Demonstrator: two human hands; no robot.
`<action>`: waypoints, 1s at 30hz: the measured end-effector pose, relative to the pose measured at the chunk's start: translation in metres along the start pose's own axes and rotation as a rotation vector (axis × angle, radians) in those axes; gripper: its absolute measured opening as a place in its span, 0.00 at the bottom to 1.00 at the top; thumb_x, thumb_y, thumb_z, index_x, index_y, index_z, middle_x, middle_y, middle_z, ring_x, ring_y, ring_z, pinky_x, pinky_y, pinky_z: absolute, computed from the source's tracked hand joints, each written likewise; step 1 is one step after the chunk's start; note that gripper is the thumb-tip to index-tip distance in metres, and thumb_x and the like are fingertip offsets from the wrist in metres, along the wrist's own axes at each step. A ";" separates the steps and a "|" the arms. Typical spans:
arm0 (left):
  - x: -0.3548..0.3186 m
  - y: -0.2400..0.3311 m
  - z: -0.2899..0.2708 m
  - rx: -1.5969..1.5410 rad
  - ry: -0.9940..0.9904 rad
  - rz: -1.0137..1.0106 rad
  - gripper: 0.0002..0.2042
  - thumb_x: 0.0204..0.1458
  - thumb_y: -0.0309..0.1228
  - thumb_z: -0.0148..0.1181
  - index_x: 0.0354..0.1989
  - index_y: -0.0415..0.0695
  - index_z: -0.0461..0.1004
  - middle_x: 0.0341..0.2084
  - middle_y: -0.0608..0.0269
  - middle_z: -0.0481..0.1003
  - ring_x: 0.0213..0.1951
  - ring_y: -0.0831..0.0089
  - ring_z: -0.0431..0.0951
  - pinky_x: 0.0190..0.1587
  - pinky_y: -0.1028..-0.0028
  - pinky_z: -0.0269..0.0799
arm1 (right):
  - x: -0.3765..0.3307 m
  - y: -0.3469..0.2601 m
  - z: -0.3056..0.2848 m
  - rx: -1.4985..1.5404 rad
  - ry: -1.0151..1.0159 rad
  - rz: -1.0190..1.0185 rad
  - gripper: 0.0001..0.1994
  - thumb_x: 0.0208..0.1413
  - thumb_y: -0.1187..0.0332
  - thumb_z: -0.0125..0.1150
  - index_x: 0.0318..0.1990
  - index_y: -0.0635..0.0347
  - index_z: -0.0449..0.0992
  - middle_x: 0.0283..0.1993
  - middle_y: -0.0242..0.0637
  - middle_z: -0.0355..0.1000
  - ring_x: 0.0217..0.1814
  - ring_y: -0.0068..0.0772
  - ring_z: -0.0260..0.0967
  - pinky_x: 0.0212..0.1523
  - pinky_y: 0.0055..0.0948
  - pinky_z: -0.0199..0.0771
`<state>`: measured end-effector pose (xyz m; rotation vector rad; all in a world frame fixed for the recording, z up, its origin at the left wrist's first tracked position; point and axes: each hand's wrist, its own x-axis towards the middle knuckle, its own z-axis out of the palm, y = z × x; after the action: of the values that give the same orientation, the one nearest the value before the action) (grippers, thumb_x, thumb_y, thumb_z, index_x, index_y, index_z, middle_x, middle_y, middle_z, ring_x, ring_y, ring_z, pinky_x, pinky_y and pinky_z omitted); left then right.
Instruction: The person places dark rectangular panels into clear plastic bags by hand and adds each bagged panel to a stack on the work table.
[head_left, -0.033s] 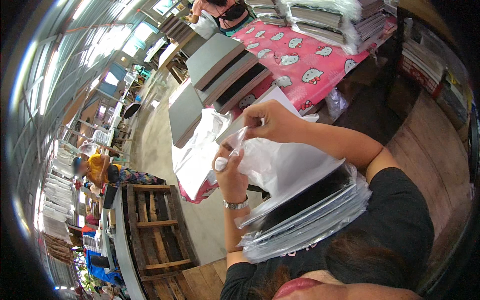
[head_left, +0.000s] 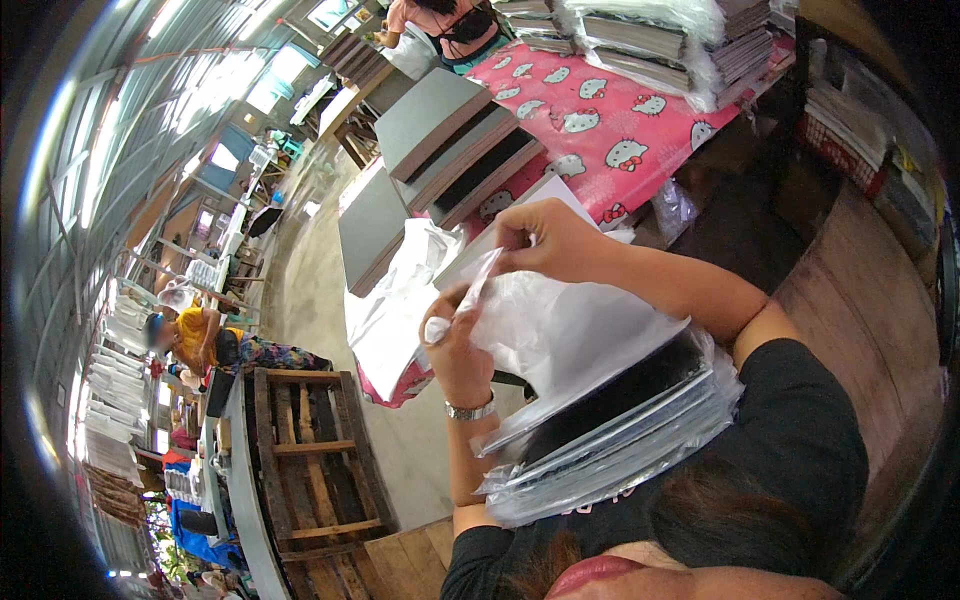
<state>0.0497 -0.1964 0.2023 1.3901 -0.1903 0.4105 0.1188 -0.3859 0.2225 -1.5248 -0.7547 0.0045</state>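
My left hand (head_left: pixel 460 340), with a white wrap on its thumb and a metal watch at the wrist, is closed on the edge of a clear plastic sleeve (head_left: pixel 478 290). The fingers of my right hand (head_left: pixel 545 240) pinch the same plastic from above, close to the left. Below the hands lies a white sheet (head_left: pixel 560 340), partly under creased film. Against my body rests a stack of plastic-sleeved flat boards (head_left: pixel 620 440), with a black one showing near the top. Just beyond my hands, loose white plastic (head_left: pixel 405 290) is spread on the table.
Grey boards (head_left: pixel 430 120) are piled on a pink patterned tablecloth (head_left: pixel 600 120). Plastic-wrapped stacks (head_left: pixel 650 50) stand at the far end. A wooden pallet (head_left: pixel 315 450) lies at left. A person in yellow (head_left: pixel 195 335) sits at left; another person (head_left: pixel 445 25) stands behind the table.
My hands have shifted very slightly, and the plastic between them is drawn into a narrower fold. The stack against me has stayed put.
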 end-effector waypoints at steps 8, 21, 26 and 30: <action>-0.012 -0.009 0.018 -0.052 0.137 0.013 0.11 0.45 0.18 0.62 0.27 0.43 0.63 0.21 0.71 0.64 0.26 0.83 0.67 0.29 0.84 0.63 | 0.016 0.017 0.009 0.012 0.109 -0.287 0.02 0.49 0.77 0.60 0.31 0.63 0.78 0.31 0.31 0.71 0.32 0.21 0.67 0.34 0.20 0.66; -0.040 -0.018 -0.071 -0.214 -0.158 -0.418 0.12 0.52 0.37 0.57 0.41 0.44 0.69 0.25 0.64 0.73 0.28 0.75 0.74 0.34 0.75 0.71 | -0.040 0.028 -0.031 0.391 -0.966 -0.180 0.10 0.53 0.67 0.59 0.37 0.65 0.74 0.34 0.34 0.74 0.35 0.24 0.71 0.38 0.24 0.71; -0.060 -0.016 -0.093 -0.085 -0.500 -0.502 0.22 0.46 0.37 0.64 0.48 0.40 0.69 0.31 0.66 0.74 0.35 0.75 0.72 0.42 0.73 0.68 | -0.042 0.034 -0.053 0.694 -0.596 0.339 0.08 0.57 0.65 0.55 0.35 0.60 0.74 0.34 0.35 0.74 0.37 0.26 0.72 0.40 0.29 0.72; -0.067 -0.009 -0.101 0.235 -0.593 -0.582 0.23 0.44 0.36 0.67 0.47 0.39 0.69 0.34 0.66 0.73 0.38 0.75 0.71 0.44 0.73 0.67 | -0.046 0.033 -0.060 0.253 -0.703 0.014 0.08 0.58 0.65 0.54 0.35 0.60 0.73 0.32 0.35 0.74 0.35 0.28 0.73 0.38 0.27 0.74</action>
<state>-0.0189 -0.1100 0.1519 1.6926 -0.2117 -0.4859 0.1243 -0.4573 0.1812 -1.2780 -1.2428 0.6514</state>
